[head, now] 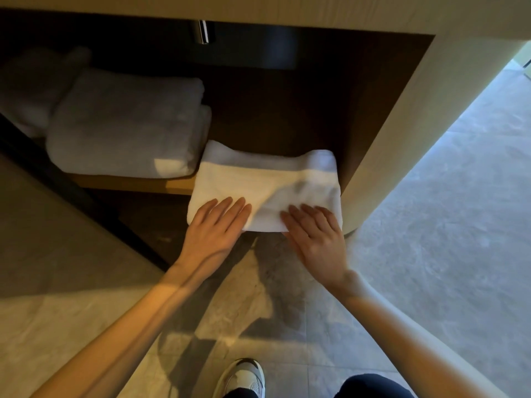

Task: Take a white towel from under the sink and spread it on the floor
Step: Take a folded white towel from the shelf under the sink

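Head view: both hands on a folded white towel (pixel 264 188) at the front edge of the shelf (pixel 135 183) under the sink.

Both forearms reach forward and up from the lower corners, bare, converging toward the towel. Left hand (pixel 214 228) lies palm down on the towel's near left corner, fingers straight and close together; thumb not visible. Right hand (pixel 314 234) lies palm down on the near right part, fingers slightly spread; whether its thumb hooks under the edge, cannot tell. Towel is folded, long axis running left to right, near edge overhanging the shelf front toward the person. Just left of it sits a thicker folded towel stack (pixel 126 124). Floor (pixel 431 239) below is tiled; one shoe (pixel 244 377) shows at bottom.
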